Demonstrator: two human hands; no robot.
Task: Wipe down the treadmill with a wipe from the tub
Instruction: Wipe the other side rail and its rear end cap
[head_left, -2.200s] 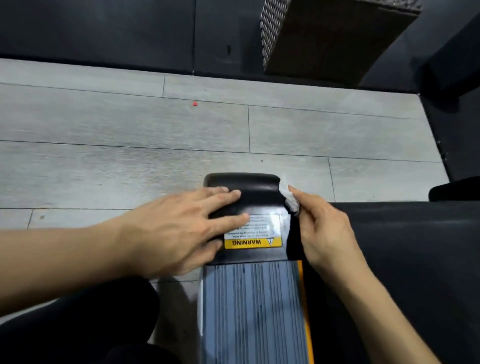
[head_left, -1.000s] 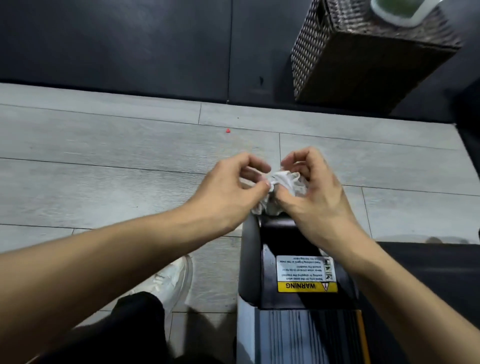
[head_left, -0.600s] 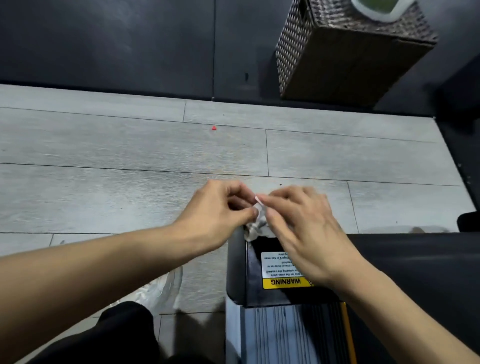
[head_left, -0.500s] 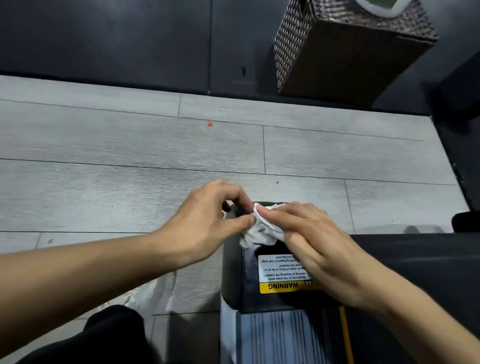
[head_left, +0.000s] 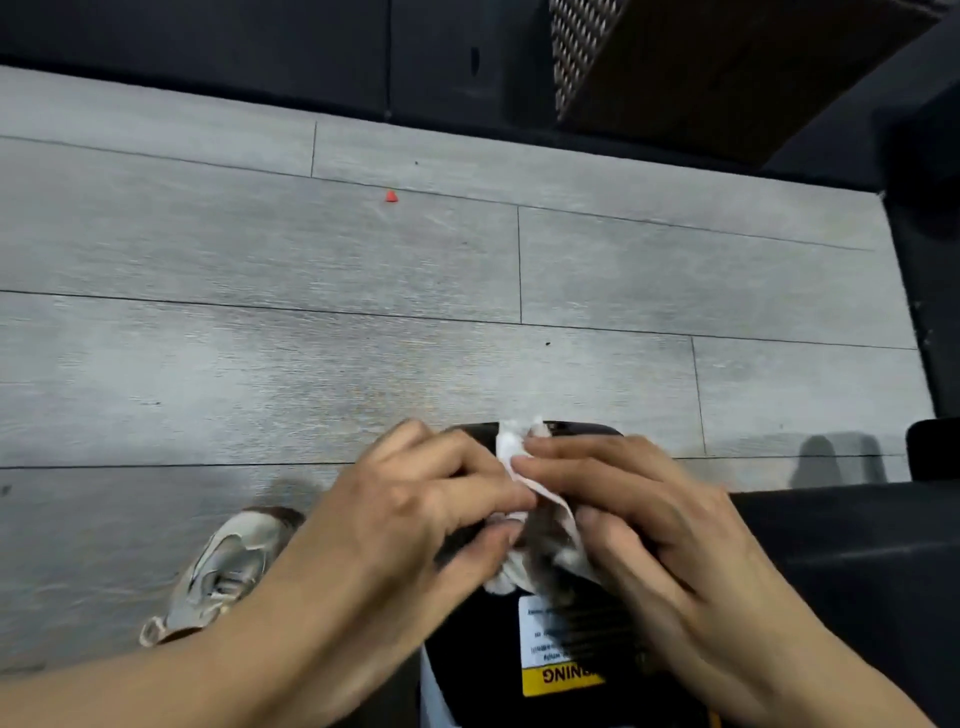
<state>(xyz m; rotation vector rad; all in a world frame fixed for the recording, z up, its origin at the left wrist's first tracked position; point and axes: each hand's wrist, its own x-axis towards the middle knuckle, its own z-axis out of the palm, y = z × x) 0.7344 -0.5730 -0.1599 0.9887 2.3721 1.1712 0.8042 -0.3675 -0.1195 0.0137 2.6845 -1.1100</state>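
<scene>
Both the left hand (head_left: 410, 525) and right hand (head_left: 644, 525) pinch the crumpled white wipe (head_left: 524, 499) over the black treadmill end cap (head_left: 478, 639), apparently refolding it for a cleaner face.

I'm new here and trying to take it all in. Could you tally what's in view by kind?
Hands: 2, the left hand and the right hand, both pinching the wipe
White wipe: 1
Treadmill with a warning label: 1
Shoe: 1
Woven basket: 1
Small red bit on the floor: 1
Total: 7
</scene>
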